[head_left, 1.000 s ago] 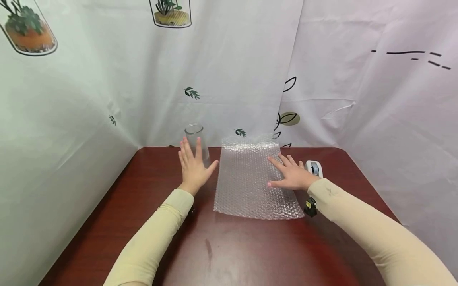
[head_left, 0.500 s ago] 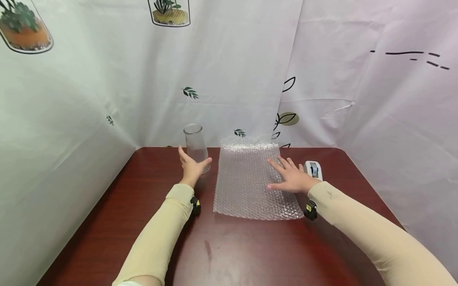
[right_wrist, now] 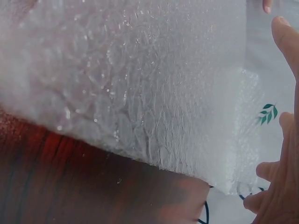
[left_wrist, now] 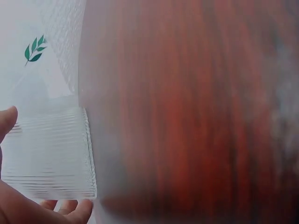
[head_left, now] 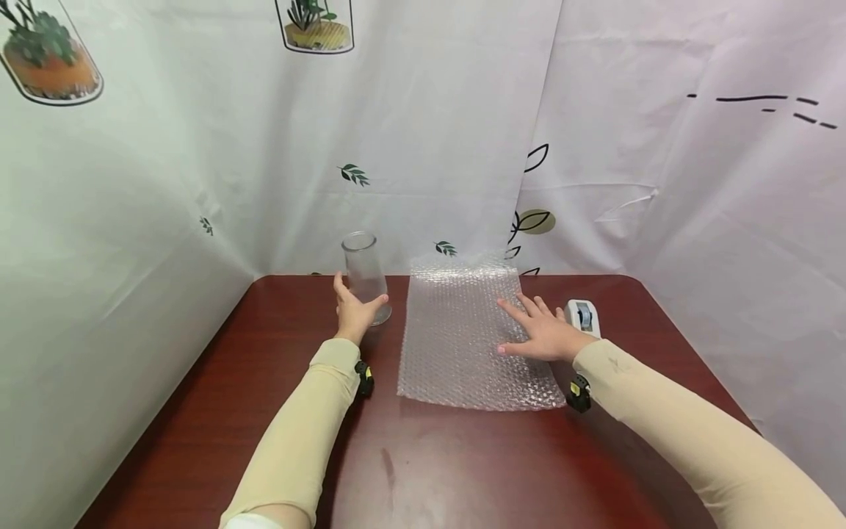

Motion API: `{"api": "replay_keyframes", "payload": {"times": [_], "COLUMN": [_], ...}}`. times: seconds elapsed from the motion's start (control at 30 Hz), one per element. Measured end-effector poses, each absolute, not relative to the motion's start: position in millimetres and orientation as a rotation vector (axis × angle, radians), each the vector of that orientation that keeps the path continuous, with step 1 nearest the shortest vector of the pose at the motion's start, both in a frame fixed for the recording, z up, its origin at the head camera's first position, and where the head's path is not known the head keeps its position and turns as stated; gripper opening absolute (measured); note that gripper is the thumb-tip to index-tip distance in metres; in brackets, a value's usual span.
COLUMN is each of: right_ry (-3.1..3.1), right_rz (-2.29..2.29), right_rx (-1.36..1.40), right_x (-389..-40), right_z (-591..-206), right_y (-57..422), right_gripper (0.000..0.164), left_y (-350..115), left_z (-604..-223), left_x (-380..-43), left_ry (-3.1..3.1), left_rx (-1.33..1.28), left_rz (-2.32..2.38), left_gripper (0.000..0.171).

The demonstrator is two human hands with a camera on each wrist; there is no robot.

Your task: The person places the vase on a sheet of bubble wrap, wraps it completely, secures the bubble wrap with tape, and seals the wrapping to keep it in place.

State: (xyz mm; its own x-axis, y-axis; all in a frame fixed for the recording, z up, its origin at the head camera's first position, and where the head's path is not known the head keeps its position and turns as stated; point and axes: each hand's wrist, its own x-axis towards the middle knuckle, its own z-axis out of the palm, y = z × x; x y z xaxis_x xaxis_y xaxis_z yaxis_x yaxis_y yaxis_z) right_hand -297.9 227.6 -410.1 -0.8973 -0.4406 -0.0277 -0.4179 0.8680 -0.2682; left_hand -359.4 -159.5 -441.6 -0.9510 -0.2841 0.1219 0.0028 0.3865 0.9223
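Grabbing the glass [head_left: 366,270] seems the step now: the left hand [head_left: 355,316] curls round it, bubble wrap [head_left: 456,334] lies under the spread right hand [head_left: 545,333], and lifting likely needs a tight grip.

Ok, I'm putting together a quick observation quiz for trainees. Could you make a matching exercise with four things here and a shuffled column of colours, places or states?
1. glass vase
2. bubble wrap
3. tape dispenser
4. table

A. reddish brown
B. spread out as a sheet
C. between the left hand's thumb and fingers
D. white, near the right hand

Pairs: 1-C, 2-B, 3-D, 4-A
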Motion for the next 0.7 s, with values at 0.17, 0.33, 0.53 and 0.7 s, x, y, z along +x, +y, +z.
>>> {"api": "replay_keyframes", "payload": {"times": [0.17,0.33,0.53,0.7], "right_ry": [2.955,2.955,2.958,2.955], "right_rz": [-0.377,-0.371,-0.387,-0.38], "right_rx": [-0.687,-0.69,-0.711,-0.724], "right_x": [-298,-296,-298,-299], "right_z": [-410,-406,-395,-388], "right_y": [226,223,215,210], "right_gripper": [0.099,0.1,0.101,0.102], "left_y": [-161,-161,-159,-155], "left_z": [-440,-439,-438,-428], "left_x": [-359,-358,-357,-356], "left_ry": [-2.446,-2.421,-2.362,-2.351], "left_rx": [0.239,0.237,0.201,0.146], "left_rz": [-1.529,-1.55,-1.583,-1.573], "left_gripper": [0.098,0.095,0.09,0.091]}}
